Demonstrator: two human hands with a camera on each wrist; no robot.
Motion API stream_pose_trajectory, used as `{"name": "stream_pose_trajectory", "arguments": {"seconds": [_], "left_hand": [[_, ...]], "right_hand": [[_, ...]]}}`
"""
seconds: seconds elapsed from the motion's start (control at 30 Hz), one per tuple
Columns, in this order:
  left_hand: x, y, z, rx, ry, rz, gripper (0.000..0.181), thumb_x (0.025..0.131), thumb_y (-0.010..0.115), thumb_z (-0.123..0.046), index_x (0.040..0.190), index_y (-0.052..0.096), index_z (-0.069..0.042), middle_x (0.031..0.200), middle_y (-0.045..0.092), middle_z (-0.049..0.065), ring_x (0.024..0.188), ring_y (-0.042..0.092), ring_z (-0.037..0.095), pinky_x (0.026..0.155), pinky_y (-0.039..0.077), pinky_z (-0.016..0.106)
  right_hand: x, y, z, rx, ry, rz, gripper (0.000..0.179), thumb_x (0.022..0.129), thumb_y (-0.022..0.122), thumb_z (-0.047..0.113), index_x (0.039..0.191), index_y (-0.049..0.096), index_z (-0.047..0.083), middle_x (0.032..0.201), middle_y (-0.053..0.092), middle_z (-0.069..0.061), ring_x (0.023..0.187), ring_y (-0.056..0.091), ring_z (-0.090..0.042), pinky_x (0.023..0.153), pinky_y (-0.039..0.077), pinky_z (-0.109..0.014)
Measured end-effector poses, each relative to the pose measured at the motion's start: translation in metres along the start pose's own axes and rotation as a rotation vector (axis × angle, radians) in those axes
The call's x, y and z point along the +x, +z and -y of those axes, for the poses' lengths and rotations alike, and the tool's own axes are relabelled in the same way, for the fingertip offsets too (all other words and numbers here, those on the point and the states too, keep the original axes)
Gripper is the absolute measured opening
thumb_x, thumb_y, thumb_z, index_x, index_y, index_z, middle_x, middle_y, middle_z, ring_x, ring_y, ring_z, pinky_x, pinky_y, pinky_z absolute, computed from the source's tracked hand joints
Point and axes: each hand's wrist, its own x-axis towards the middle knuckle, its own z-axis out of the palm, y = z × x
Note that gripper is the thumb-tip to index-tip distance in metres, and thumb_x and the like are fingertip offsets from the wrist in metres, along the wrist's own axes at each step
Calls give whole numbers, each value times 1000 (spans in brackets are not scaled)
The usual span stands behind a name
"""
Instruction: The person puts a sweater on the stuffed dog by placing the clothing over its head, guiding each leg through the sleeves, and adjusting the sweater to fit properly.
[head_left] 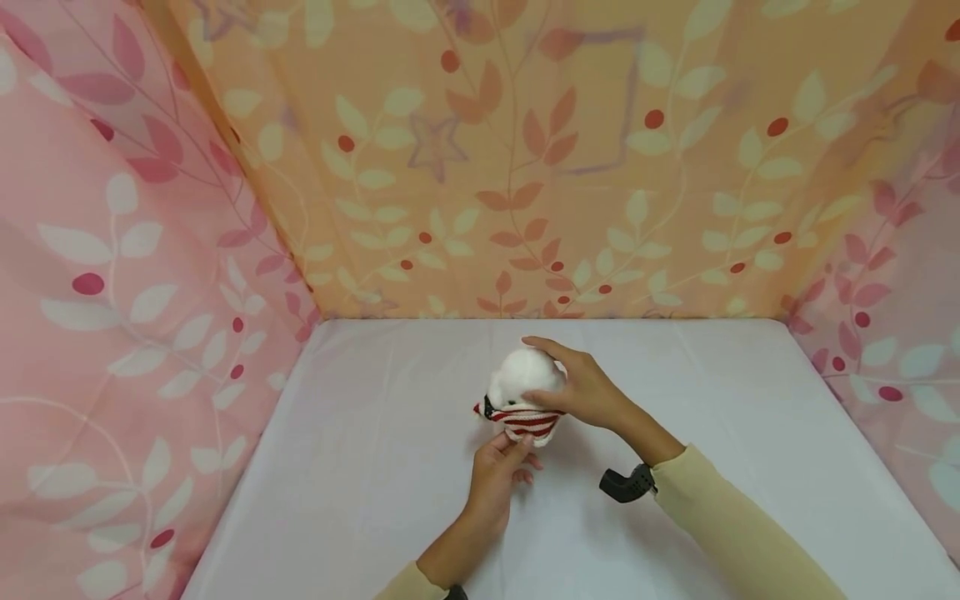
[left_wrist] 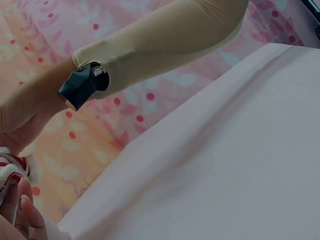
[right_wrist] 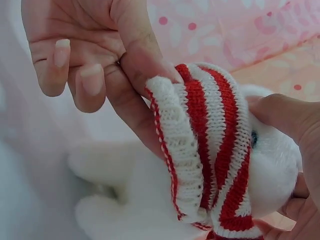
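A white plush toy (head_left: 522, 373) is held up over the middle of the table, with a red-and-white striped knitted garment (right_wrist: 220, 135) around it below the head. My right hand (head_left: 594, 390) grips the head, thumb on one side and fingers around the other. From below, my left hand (head_left: 491, 482) pinches the garment's ribbed white edge between thumb and forefinger, its other fingers loosely bent. One dark eye shows beside the stripes in the right wrist view, where the white body and legs extend to the lower left. Only a bit of the garment appears in the left wrist view.
The table (head_left: 360, 467) has a white cover. Patterned curtains, pink (head_left: 67, 350) at the sides and orange (head_left: 510, 167) at the back, enclose it. A black wrist-worn device (head_left: 627, 483) sits at the right sleeve cuff.
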Motion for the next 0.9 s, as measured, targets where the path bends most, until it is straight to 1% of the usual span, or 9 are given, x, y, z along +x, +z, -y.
{"name": "stream_pose_trajectory", "arguments": {"seconds": [0.07,0.13,0.27,0.37,0.5,0.63,0.7,0.77,0.9], "left_hand": [[-1,-1,3,18,-21,23,28,88,67,-20,102,62,3,76,63,2,62,61,15,51,44,22],[-3,-2,6,41,-64,65,28,88,67,-20,104,62,3,76,64,4,62,61,15,51,45,22],[-6,-6,14,96,-147,195,29,89,65,-21,107,62,1,88,69,12,63,62,14,53,45,23],[-5,-11,17,120,-159,278,29,91,64,-22,109,62,1,97,69,14,63,62,13,53,46,22],[-3,-20,18,169,-163,391,29,92,62,-18,108,61,6,91,70,10,60,60,12,50,45,22],[0,-28,14,255,-205,491,25,91,61,-14,103,61,8,83,70,6,56,60,12,46,44,22],[0,-32,12,292,-225,513,23,91,61,-14,101,62,7,81,69,7,55,60,12,45,45,23],[0,-34,10,331,-234,520,20,90,62,-14,98,63,4,79,70,9,54,60,13,45,46,23],[0,-37,14,377,-245,499,16,89,64,-13,94,65,3,77,70,13,52,60,14,45,48,25]], "right_hand": [[-2,0,-3,8,18,-11,71,75,78,42,138,45,32,131,54,2,106,57,-18,79,51,-37],[-3,0,-7,26,38,-25,70,74,78,42,136,48,31,129,55,3,105,58,-19,78,51,-38],[-6,-2,-14,59,75,-45,66,73,79,42,133,52,32,129,55,5,104,58,-19,76,51,-39],[-6,-4,-16,71,86,-37,66,73,80,40,132,53,29,128,56,5,104,59,-18,76,52,-37],[-5,-5,-16,88,89,-39,64,73,81,31,131,54,26,125,57,3,102,59,-20,74,52,-39],[-5,-6,-15,112,93,-32,63,74,81,24,131,54,23,126,57,1,102,59,-23,73,52,-41],[-4,-5,-15,112,98,-22,62,75,81,26,131,54,24,126,57,3,102,60,-21,74,52,-38],[-3,-5,-16,99,98,-18,61,75,80,30,130,54,25,126,57,5,103,59,-18,76,52,-36],[0,-5,-16,101,103,-38,58,76,79,35,128,56,25,126,57,6,105,59,-18,78,52,-38]]}}
